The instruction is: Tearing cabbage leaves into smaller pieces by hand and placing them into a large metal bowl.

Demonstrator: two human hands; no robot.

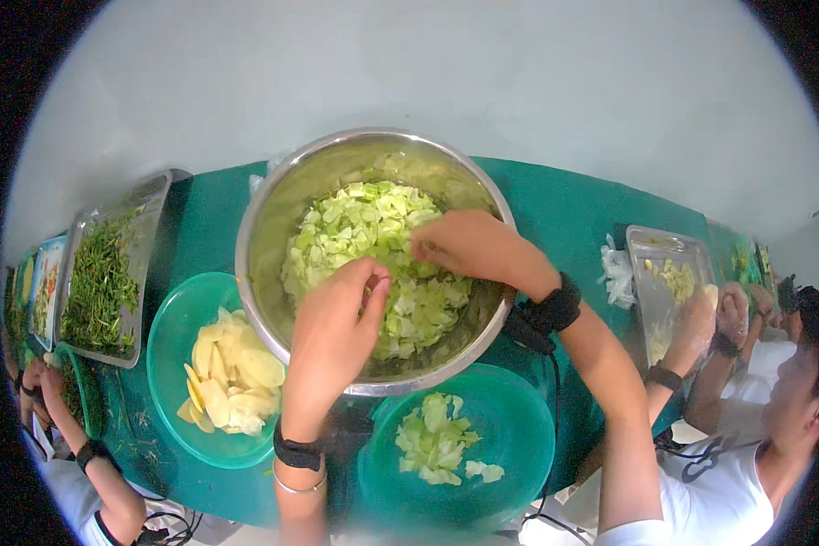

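Note:
A wide steel bowl (257, 305) holds a heap of chopped pale green leaves (359, 223) that look like cabbage. Over its near side, my left hand (341, 314) is closed, thumb and fingertips drawn together in a pinch; whatever they hold is too small to make out. From the right, my right hand (469, 244) reaches over the bowl with its fingers curled down among the leaves. Its fingertips are partly hidden, so anything between them does not show. Below the bowl, a green plastic basin (519, 432) contains a small pile of leaf pieces (435, 437).
Another green basin (166, 364) at left holds peeled pale yellow slices (232, 369). Farther left lies a metal tray (155, 218) of cut green stalks (105, 282). At right, co-workers' hands (696, 323) work by a metal tray (642, 244) near a crumpled plastic bag (618, 273).

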